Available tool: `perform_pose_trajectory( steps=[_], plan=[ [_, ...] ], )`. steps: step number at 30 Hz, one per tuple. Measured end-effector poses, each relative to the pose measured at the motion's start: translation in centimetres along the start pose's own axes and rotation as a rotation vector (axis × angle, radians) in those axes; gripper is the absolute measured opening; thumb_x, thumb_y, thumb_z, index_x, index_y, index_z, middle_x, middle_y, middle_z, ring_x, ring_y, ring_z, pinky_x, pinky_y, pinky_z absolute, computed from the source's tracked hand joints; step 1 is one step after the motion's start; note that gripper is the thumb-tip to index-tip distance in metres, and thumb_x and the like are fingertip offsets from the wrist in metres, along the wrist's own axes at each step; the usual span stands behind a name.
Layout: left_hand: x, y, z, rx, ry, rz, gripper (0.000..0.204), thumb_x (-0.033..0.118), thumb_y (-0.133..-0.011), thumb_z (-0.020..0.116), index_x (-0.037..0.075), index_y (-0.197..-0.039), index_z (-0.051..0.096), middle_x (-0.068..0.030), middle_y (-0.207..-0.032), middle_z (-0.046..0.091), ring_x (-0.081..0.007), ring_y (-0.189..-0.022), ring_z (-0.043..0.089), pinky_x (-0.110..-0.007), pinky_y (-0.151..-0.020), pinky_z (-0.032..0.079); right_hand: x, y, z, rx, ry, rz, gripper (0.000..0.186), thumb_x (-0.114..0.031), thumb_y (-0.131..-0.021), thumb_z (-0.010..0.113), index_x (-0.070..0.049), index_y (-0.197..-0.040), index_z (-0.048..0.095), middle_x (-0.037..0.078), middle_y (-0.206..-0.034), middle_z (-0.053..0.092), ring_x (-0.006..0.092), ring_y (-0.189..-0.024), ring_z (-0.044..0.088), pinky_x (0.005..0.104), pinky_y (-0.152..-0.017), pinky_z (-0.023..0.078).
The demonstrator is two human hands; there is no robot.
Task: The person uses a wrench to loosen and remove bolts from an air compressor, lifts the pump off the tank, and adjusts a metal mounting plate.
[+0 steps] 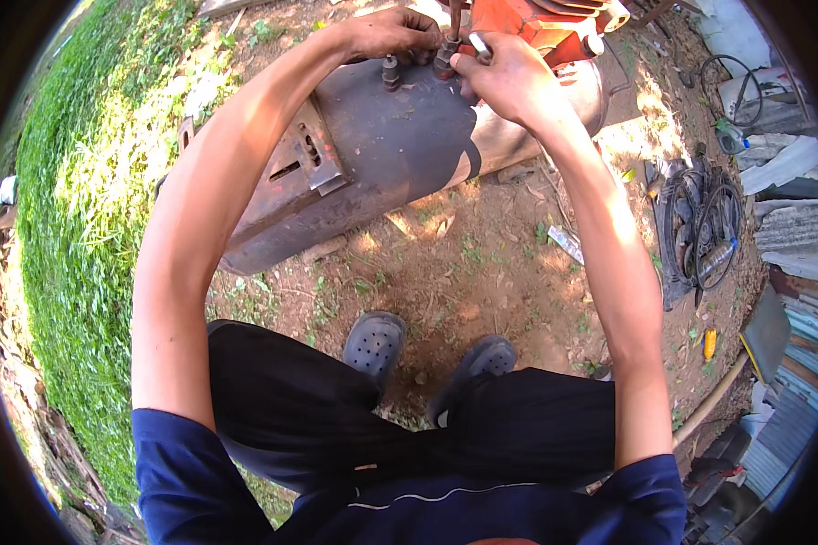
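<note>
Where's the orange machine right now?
At the top of the head view, right of centre: the orange machine sits by the right end of the dark tank, just beyond the right hand.

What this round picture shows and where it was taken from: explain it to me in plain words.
There is no robot here, just a person's two bare hands. A wide fisheye camera on the head looks down, so edges bend and the border is black. The left hand has its fingertips beside an upright metal fitting on top of a long, dark tank. The right hand holds a small pale object, too small to identify, by that fitting. An orange machine sits just beyond. On the dirt ground lie coiled black cables and a small yellow item.
</note>
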State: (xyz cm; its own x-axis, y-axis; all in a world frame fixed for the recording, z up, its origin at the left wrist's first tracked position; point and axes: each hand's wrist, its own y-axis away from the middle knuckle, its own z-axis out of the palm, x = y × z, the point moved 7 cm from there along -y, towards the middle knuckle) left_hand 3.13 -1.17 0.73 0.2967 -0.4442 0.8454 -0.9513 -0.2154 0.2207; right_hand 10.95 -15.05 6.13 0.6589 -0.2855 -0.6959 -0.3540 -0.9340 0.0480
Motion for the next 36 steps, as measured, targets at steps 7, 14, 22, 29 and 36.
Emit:
perform_pose_trajectory(
  steps=[7,14,22,29,36],
  plan=[
    [0.8,1.3,1.0,0.083,0.065,-0.059,0.031,0.032,-0.095,0.056,0.004,-0.102,0.066,-0.0028,-0.082,0.064,-0.0109,-0.076,0.056,-0.028,-0.073,0.046,-0.1,-1.1,0.5,0.061,0.19,0.078,0.046,-0.038,-0.076,0.075,0.0,-0.1,0.067,0.019,-0.08,0.069,0.0307,-0.08,0.069,0.0385,-0.077,0.053],
    [-1.5,2.7,0.2,0.153,0.388,-0.015,0.042,0.036,-0.088,0.064,0.005,-0.117,0.065,-0.0081,-0.106,0.068,-0.016,-0.094,0.061,-0.032,-0.083,0.048,0.5,-1.9,1.8,0.197,0.415,0.054,0.038,-0.047,-0.076,0.073,-0.011,-0.089,0.072,0.003,-0.072,0.069,0.0158,-0.069,0.066,0.032,-0.069,0.051],
    [2.2,5.4,0.3,0.14,0.356,0.011,0.027,0.027,-0.093,0.055,0.011,-0.108,0.07,-0.0049,-0.095,0.068,-0.0121,-0.079,0.059,-0.029,-0.065,0.047,-1.6,0.3,1.0,0.153,0.142,0.113,0.024,-0.028,-0.079,0.074,-0.007,-0.091,0.071,0.007,-0.075,0.069,0.0163,-0.065,0.065,0.0323,-0.065,0.051],
    [3.1,5.2,0.3,0.304,0.095,-0.004,0.027,0.02,-0.087,0.057,0.01,-0.108,0.071,-0.0035,-0.093,0.068,-0.013,-0.077,0.058,-0.03,-0.066,0.047,0.0,0.8,1.1,0.231,-0.197,0.103,0.019,-0.016,-0.09,0.062,-0.002,-0.102,0.068,0.004,-0.072,0.066,0.0117,-0.06,0.06,0.0261,-0.056,0.049],
    [2.1,3.4,-0.8,0.407,0.385,0.059,0.028,0.0,-0.084,0.049,0.006,-0.1,0.071,-0.0068,-0.088,0.07,-0.0131,-0.074,0.062,-0.027,-0.065,0.049,-0.9,0.8,1.7,0.137,-0.193,0.108,0.021,-0.021,-0.087,0.067,-0.003,-0.097,0.07,0.004,-0.068,0.066,0.0119,-0.055,0.059,0.0271,-0.05,0.047]
  ],
)
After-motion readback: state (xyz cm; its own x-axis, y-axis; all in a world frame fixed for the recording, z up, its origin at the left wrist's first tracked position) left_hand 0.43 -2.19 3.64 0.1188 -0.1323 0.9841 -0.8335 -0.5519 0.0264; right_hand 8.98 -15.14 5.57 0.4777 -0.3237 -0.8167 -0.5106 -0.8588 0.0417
